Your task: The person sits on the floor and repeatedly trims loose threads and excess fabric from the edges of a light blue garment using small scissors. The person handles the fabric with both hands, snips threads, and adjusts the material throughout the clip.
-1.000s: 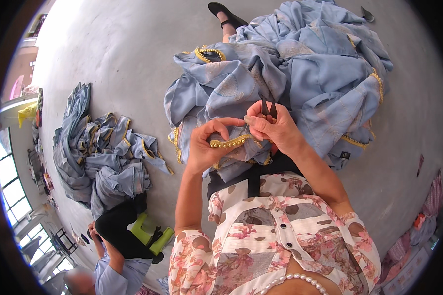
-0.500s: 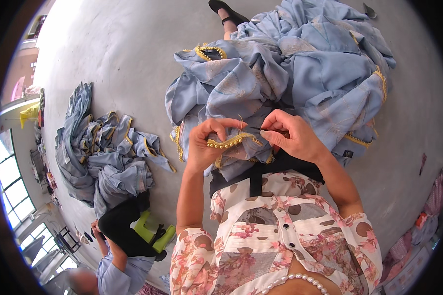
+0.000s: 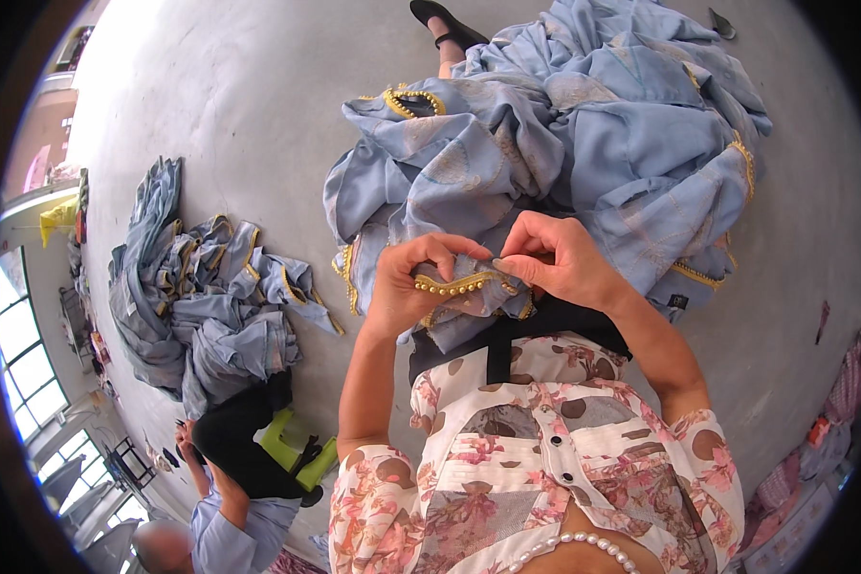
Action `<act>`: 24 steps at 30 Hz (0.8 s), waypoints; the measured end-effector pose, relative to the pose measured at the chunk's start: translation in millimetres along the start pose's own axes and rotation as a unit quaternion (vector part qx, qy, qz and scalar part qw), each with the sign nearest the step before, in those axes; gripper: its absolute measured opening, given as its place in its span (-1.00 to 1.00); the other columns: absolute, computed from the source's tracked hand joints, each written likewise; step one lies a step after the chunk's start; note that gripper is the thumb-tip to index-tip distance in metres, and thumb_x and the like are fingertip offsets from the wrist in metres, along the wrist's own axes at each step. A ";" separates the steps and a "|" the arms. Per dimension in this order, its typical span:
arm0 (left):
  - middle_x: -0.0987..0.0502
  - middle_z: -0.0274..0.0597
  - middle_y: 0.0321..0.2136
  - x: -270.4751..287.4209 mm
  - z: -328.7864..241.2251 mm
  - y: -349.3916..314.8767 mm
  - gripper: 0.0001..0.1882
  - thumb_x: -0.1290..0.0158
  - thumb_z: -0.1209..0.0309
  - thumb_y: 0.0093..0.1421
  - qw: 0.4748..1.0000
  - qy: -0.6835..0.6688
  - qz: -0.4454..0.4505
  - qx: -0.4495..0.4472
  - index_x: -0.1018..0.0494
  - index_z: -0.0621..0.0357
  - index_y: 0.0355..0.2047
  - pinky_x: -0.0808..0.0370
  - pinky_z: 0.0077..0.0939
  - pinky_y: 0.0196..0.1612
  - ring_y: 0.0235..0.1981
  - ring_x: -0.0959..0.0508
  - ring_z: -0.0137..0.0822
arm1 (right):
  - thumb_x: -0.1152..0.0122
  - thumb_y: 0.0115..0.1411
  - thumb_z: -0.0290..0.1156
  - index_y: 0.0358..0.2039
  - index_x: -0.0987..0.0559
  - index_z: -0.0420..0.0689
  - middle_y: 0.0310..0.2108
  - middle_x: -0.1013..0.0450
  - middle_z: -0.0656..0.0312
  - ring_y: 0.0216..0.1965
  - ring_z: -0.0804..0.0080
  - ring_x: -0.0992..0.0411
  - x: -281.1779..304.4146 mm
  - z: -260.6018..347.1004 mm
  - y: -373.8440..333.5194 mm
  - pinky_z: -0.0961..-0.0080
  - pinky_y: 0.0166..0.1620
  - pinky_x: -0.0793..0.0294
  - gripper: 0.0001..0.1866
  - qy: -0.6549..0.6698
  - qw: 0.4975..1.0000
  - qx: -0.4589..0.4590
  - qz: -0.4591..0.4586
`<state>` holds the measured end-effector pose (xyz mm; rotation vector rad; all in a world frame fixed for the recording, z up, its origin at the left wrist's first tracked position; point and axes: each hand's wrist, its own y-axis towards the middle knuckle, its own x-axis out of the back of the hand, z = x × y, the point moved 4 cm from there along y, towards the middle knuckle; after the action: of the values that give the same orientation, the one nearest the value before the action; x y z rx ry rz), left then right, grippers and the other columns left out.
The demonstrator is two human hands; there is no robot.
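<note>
Blue-grey fabric with yellow edging lies in a large crumpled heap over my lap. My left hand is closed around a piece of its edge. Along that piece runs a yellow beaded trim, showing just below my left fingers. My right hand is pinched, thumb against forefinger, at the right end of the trim, and its fingertips almost meet those of my left hand. Whatever sits in that pinch is too small or hidden to make out.
On the left a seated person has another pile of blue-grey cloth with yellow edging. Beside them is a bright green seat. A black shoe shows beyond my heap. Patterned cloth lies at the far right, on the grey floor.
My right hand has come left and slightly down, bringing its fingertips close to my left ones. The left hand and trim have shifted a little right. A thread end above the left hand no longer shows.
</note>
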<state>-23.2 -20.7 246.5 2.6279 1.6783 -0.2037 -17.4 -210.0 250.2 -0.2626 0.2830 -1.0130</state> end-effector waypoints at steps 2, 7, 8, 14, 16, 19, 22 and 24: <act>-0.56 0.04 -0.23 0.6 0.3 -0.8 -0.68 -0.17 0.76 -0.10 1.000 0.007 -0.004 0.004 -0.28 0.10 -0.59 -0.47 -0.53 -0.17 -0.20 -0.55 -0.34 | -0.28 0.13 -0.40 -0.39 -0.44 -0.27 -0.52 -0.51 0.18 -0.51 0.59 -0.44 2.5 1.6 -1.5 0.61 -0.44 -0.40 -0.77 -0.032 0.999 0.031 -0.010; -0.56 0.02 -0.23 -0.2 -0.6 0.1 -0.68 -0.20 0.74 -0.10 1.000 0.004 -0.010 0.006 -0.29 0.11 -0.53 -0.46 -0.56 -0.18 -0.21 -0.54 -0.39 | -0.28 0.11 -0.37 -0.32 -0.43 -0.28 -0.48 -0.53 0.03 -0.48 0.35 -0.53 -2.2 8.7 -6.6 0.51 -0.39 -0.45 -0.73 -0.110 0.991 0.075 0.006; -0.56 0.01 -0.23 -0.9 -1.5 0.5 -0.67 -0.21 0.74 -0.11 1.000 0.011 -0.006 0.003 -0.29 0.10 -0.52 -0.45 -0.58 -0.19 -0.23 -0.53 -0.42 | -0.28 0.11 -0.36 -0.32 -0.43 -0.28 -0.48 -0.52 0.02 -0.48 0.32 -0.53 -3.7 10.3 -6.4 0.50 -0.40 -0.45 -0.73 -0.111 0.991 0.073 0.010; -0.56 -0.16 -0.24 -4.2 0.4 -2.6 -0.61 -0.27 0.70 -0.14 0.999 0.040 -0.024 0.015 -0.30 0.10 -0.42 -0.40 -0.70 -0.35 -0.42 -0.43 -0.60 | -0.28 0.08 -0.34 -0.33 -0.43 -0.24 -0.50 -0.52 0.02 -0.48 0.17 -0.53 -13.4 21.2 -2.5 0.44 -0.43 -0.46 -0.73 -0.170 0.979 0.112 0.005; -0.56 -0.25 -0.26 -4.0 0.9 -2.8 -0.60 -0.28 0.68 -0.14 0.998 0.048 -0.034 0.017 -0.31 0.12 -0.38 -0.41 -0.72 -0.39 -0.49 -0.39 -0.62 | -0.29 0.07 -0.33 -0.34 -0.43 -0.22 -0.50 -0.51 0.03 -0.48 0.13 -0.52 -15.1 25.1 -2.5 0.42 -0.43 -0.46 -0.72 -0.195 0.971 0.137 -0.006; -0.55 -0.27 -0.27 -5.7 -1.1 -2.5 -0.59 -0.29 0.66 -0.15 0.996 0.063 -0.046 0.032 -0.30 0.10 -0.38 -0.38 -0.73 -0.42 -0.52 -0.34 -0.63 | -0.30 0.06 -0.32 -0.35 -0.42 -0.21 -0.51 -0.51 0.06 -0.49 0.14 -0.51 -12.0 27.6 0.1 0.40 -0.44 -0.45 -0.71 -0.237 0.959 0.154 -0.017; -0.55 -0.28 -0.28 -4.7 -0.2 -2.2 -0.60 -0.29 0.66 -0.16 0.998 0.051 -0.040 0.025 -0.31 0.10 -0.37 -0.38 -0.72 -0.43 -0.50 -0.37 -0.63 | -0.31 0.05 -0.31 -0.35 -0.41 -0.20 -0.53 -0.49 0.07 -0.51 0.16 -0.51 -13.2 30.4 0.2 0.41 -0.47 -0.44 -0.70 -0.246 0.951 0.187 0.000; -0.54 -0.28 -0.28 -4.9 0.5 -2.6 -0.59 -0.29 0.66 -0.16 0.997 0.060 -0.046 0.018 -0.32 0.10 -0.37 -0.38 -0.72 -0.43 -0.50 -0.38 -0.63 | -0.32 0.05 -0.30 -0.34 -0.41 -0.18 -0.54 -0.49 0.08 -0.53 0.18 -0.50 -15.4 30.3 0.5 0.41 -0.47 -0.44 -0.69 -0.247 0.949 0.197 0.000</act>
<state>-27.7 -24.0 246.7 2.6394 1.8514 -0.0795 -14.1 -194.0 279.9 -0.1448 -0.3741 -0.9478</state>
